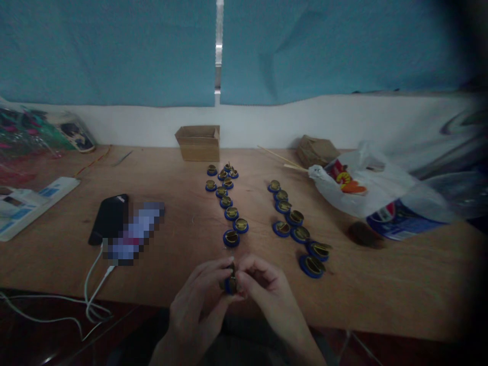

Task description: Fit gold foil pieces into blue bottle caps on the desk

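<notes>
Left hand: I have the left hand (202,300) closed on a blue-rimmed brass disc (230,285), thumb below, fingers above.
Right hand: fingers of the right hand (267,287) curled in, tips at the disc's right edge; I can't tell if they grip it or something small beside it.
Held disc: between both hands, near the front edge of the wooden table (183,274), tilted on edge.
Left row: similar discs (231,213) run from just beyond the hands toward the open cardboard box (200,149), bunched at the far end.
Right row: more brass discs (295,218), slanting away, some touching.
Right side: clear plastic bag (343,195) with a blue-labelled bottle (404,219) lying beside it; thin sticks (282,156) and brown package (316,150) behind.
Left side: black device (109,219) touching a blurred-out phone (135,234), white cables (99,272) running off the front; power strip (41,203) farther left.
Back: blue cloth (114,56) over a white wall (255,124).
</notes>
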`<state>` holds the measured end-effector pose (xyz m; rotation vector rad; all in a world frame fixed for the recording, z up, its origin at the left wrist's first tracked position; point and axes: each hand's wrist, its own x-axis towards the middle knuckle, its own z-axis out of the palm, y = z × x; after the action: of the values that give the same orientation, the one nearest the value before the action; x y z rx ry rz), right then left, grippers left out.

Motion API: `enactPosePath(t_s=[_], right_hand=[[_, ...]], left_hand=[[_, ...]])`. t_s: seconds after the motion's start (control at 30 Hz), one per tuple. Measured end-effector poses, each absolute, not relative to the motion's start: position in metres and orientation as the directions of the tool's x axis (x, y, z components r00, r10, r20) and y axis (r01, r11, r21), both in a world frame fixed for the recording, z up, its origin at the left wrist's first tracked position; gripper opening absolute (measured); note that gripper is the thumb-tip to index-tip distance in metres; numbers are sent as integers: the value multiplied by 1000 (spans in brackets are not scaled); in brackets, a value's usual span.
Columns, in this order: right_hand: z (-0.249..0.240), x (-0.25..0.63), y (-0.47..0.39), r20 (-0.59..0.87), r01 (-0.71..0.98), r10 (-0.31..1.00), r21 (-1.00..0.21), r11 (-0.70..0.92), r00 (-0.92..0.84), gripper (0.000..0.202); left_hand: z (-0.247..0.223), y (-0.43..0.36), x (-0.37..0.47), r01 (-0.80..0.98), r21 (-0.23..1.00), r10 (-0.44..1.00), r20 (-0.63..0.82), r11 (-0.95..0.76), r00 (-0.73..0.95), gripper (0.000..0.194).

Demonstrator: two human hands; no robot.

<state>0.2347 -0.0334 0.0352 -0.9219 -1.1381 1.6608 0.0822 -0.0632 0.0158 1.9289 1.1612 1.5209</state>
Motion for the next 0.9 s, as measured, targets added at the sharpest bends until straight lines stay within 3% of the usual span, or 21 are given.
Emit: enactPosePath(t_s=[0.13,0.33,0.6,0.9], right_hand=[[34,233,-34,-87,-220,951,-963,-157,-297,26],[38,233,-38,-94,-155,971,-979,-130,-218,21],[39,229,-43,-36,5,988,-999,-36,-150,26],[40,225,-46,-5,90,988,-996,9,-155,25]], left_hand=[[17,-64,83,374,742,808,587,-556,37,50],[29,-63,84,413,824,910,413,-387,29,49],[19,-68,92,136,968,973,222,-211,-68,41],[24,-68,94,-62,985,983,151,-159,-108,29]])
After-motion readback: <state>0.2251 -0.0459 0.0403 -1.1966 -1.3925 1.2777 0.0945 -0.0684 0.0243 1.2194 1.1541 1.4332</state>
